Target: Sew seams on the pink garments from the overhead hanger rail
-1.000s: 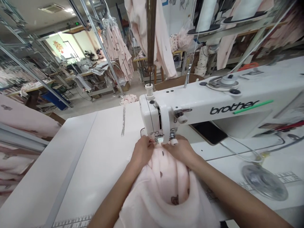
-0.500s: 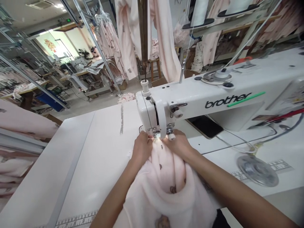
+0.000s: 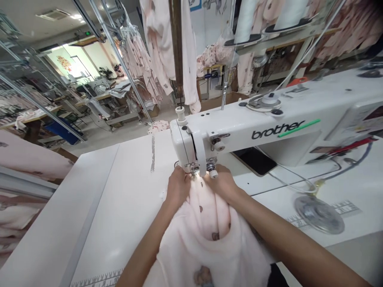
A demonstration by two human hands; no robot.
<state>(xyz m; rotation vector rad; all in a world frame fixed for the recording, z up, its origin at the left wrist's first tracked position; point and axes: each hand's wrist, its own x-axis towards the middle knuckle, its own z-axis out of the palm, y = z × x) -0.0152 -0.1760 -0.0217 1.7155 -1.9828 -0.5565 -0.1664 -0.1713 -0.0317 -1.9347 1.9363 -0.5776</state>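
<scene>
A pale pink fleece garment [image 3: 206, 243] with small brown prints lies bunched on the white table [image 3: 125, 199], its front edge under the needle of a white Brother sewing machine [image 3: 254, 127]. My left hand [image 3: 177, 188] grips the fabric just left of the presser foot [image 3: 195, 172], fingers curled closed. My right hand [image 3: 223, 184] pinches the fabric just right of the foot, below the machine head. Both forearms run back toward me over the garment.
A dark phone [image 3: 255, 160] lies under the machine arm. A round metal disc [image 3: 318, 209] and cables sit on the table at right. Thread cones [image 3: 248, 20] stand above. Pink garments [image 3: 161, 44] hang behind; other work tables [image 3: 95, 95] lie at left.
Both hands and the fabric have edged slightly forward toward the needle. The view has shifted a little; hands keep their grip.
</scene>
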